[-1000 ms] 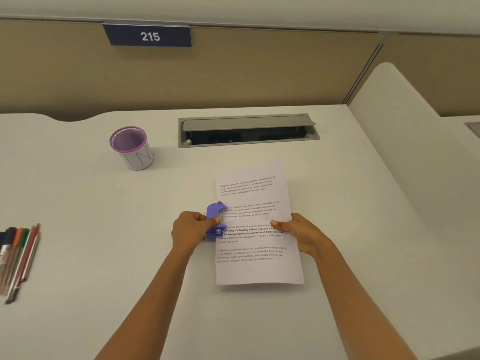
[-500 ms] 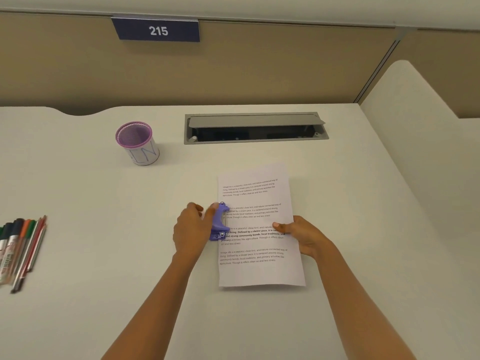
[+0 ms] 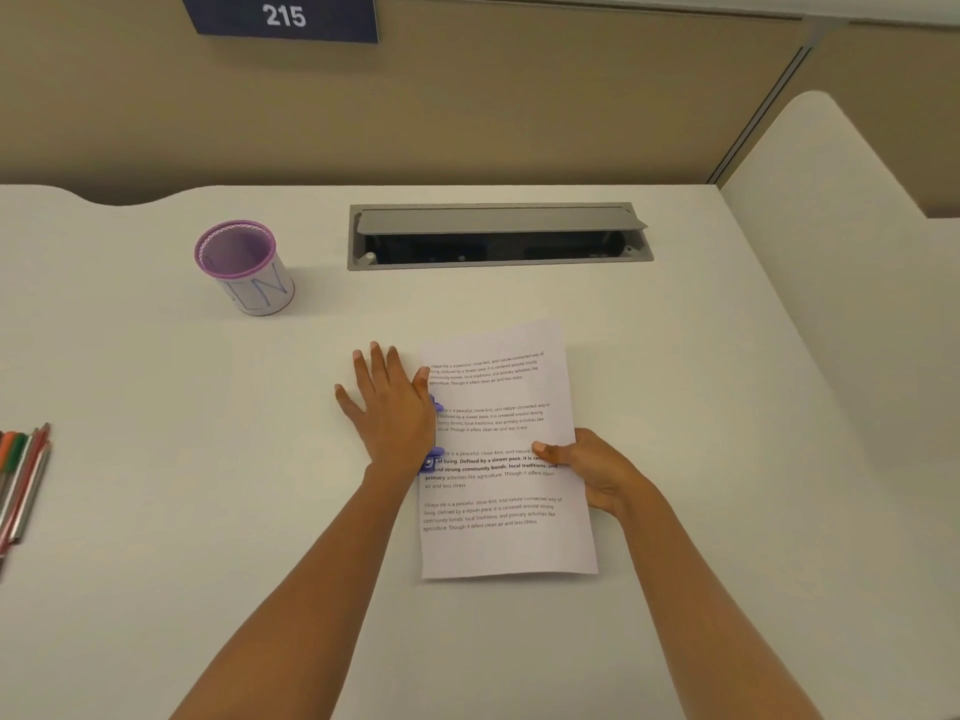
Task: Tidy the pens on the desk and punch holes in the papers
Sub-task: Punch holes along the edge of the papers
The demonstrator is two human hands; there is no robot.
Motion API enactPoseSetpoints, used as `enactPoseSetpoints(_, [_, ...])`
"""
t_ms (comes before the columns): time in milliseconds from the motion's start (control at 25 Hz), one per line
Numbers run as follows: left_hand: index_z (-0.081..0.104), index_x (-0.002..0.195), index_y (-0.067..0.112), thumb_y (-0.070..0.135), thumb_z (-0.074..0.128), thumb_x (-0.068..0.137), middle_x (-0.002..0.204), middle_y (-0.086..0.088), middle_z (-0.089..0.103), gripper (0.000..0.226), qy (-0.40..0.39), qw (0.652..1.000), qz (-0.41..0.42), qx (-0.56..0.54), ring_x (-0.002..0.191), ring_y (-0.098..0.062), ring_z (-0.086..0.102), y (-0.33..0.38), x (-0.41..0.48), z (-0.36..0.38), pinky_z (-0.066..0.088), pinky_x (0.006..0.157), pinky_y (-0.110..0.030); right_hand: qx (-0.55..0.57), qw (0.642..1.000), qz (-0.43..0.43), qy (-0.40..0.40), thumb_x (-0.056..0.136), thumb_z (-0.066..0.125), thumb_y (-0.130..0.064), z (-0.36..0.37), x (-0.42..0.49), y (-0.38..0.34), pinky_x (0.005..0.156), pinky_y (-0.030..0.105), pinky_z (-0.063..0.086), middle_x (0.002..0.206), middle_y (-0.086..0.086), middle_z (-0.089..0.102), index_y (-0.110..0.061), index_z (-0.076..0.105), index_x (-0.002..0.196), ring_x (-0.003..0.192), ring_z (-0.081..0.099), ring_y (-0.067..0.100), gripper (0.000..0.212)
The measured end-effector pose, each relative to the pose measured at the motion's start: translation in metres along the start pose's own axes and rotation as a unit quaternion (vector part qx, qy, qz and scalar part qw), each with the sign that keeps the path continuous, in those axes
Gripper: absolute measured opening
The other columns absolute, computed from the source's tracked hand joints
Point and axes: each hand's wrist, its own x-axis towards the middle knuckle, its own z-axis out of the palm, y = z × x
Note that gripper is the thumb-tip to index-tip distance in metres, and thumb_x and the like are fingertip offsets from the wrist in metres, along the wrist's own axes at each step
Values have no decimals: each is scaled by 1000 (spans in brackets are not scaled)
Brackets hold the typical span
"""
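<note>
A printed sheet of paper (image 3: 498, 543) lies on the white desk (image 3: 156, 511) in front of me. A purple hole punch (image 3: 432, 462) sits over the paper's left edge, mostly hidden under my left hand (image 3: 392, 413), which lies flat on top of it with the fingers spread. My right hand (image 3: 597, 470) pinches the paper's right edge, thumb on top. Several coloured pens (image 3: 21, 480) lie side by side at the desk's far left edge. A white pen cup with a purple rim (image 3: 244, 267) stands upright at the back left, with nothing visible inside.
An open grey cable tray (image 3: 498, 236) is set into the desk behind the paper. A tan partition with a sign reading 215 (image 3: 283, 15) rises at the back. A white side divider (image 3: 841, 283) borders the right.
My left hand went from gripping the punch with curled fingers to a flat palm with spread fingers on top of it. The view has moved closer. My right hand still holds the paper.
</note>
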Motion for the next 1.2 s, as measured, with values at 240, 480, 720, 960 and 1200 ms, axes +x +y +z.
enactPoseSetpoints(240, [24, 150, 18, 44, 19, 100, 162, -7, 13, 57, 20, 999, -21, 26, 150, -26, 1, -7, 3, 11, 0, 113, -64, 3, 1000, -2, -11, 89, 66, -9, -4, 6, 2, 96, 51, 51, 117, 15, 71, -5, 62, 123, 107, 68, 33, 34])
enactPoseSetpoints(480, [17, 151, 18, 42, 18, 99, 162, -10, 9, 57, 9, 998, -45, 31, 150, -27, -1, -12, 4, 18, -1, 111, -67, -12, 1000, -16, -14, 89, 66, -11, -6, 13, 5, 96, 49, 52, 117, 13, 71, -7, 63, 122, 107, 68, 30, 34])
enactPoseSetpoints(720, [13, 152, 19, 43, 16, 100, 163, -6, 2, 58, -36, 998, -61, -2, 150, -24, -7, -6, 0, 6, -4, 112, -67, -51, 998, -43, 9, 90, 66, -15, 2, -6, -8, 96, 48, 52, 118, 9, 70, -11, 62, 122, 107, 67, 28, 32])
enactPoseSetpoints(960, [13, 152, 22, 54, 14, 96, 163, 0, -4, 65, -93, 986, -99, -92, 149, -17, -12, 4, 4, -1, -12, 111, -64, -69, 996, -52, 5, 88, 69, -15, -1, -18, -21, 78, 37, 59, 91, -7, 76, -24, 64, 96, 88, 73, 14, 13])
enactPoseSetpoints(1200, [16, 151, 24, 60, 15, 95, 163, 2, -4, 67, -106, 981, -93, -132, 149, -14, -11, 3, -10, -12, -14, 112, -59, -73, 996, -42, 8, 89, 66, -11, -3, -24, -14, 98, 51, 51, 117, 10, 71, -14, 63, 115, 106, 68, 29, 25])
